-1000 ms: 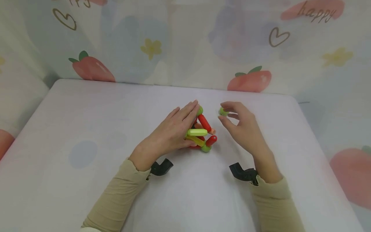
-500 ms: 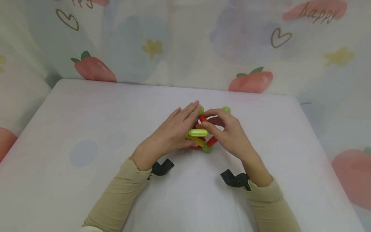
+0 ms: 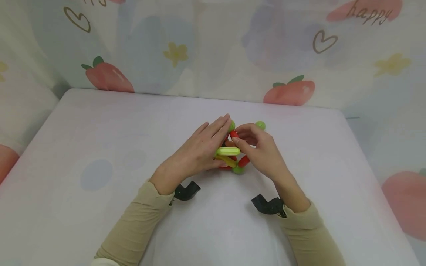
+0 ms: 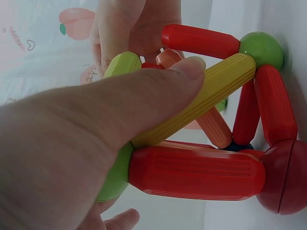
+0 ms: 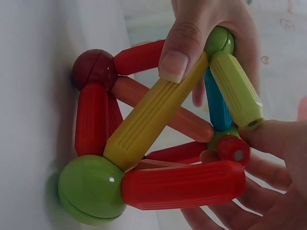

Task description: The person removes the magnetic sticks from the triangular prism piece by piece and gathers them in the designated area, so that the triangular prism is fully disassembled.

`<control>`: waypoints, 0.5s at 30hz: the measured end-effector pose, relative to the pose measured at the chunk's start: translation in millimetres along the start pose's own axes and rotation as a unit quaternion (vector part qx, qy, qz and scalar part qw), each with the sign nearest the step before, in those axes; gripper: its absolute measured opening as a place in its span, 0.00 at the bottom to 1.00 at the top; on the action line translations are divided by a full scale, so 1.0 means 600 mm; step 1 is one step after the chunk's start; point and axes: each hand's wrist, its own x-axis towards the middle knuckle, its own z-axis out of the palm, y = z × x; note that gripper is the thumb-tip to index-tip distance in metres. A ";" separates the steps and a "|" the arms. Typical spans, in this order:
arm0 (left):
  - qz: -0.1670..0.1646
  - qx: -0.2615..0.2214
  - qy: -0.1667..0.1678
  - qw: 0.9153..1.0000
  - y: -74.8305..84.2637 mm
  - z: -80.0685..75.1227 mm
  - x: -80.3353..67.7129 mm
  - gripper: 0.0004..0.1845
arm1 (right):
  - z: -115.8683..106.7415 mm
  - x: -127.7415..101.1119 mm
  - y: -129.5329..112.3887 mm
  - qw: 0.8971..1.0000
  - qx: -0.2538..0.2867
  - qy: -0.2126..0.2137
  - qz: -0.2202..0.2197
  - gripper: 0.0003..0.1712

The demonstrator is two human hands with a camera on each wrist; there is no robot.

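Beyond the fingers (image 3: 244, 128), the backdrop (image 3: 217, 55) reads "happy" (image 3: 369, 14) to their right; lettering (image 3: 96, 2) to their left is cut off.

Stick-and-ball frame (image 3: 227, 161): sitting on the counter (image 3: 213, 236), right between left grip (image 3: 196, 151) and right grip (image 3: 263, 151).
Slanted stick (image 5: 156, 115): left grip's thumb is lying on it.
Upper stick (image 3: 228, 151): sticks out from left grip's edge towards right grip.
Near ball (image 3: 238, 170): down on the counter, between the grips, a bit before right grip's fingers.
Far ball (image 3: 260, 125): just behind right grip.
Wrist mounts (image 3: 187, 190): one before each grip, on the inner side.
Sleeves (image 3: 133, 225): further before the grips, over the counter.
Curtain (image 3: 213, 51): way behind both grips, past the counter's back edge.
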 end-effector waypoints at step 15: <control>-0.003 -0.005 -0.001 1.000 0.000 -0.001 0.001 0.57 | -0.003 -0.003 -0.002 0.998 -0.020 0.057 -0.022 0.13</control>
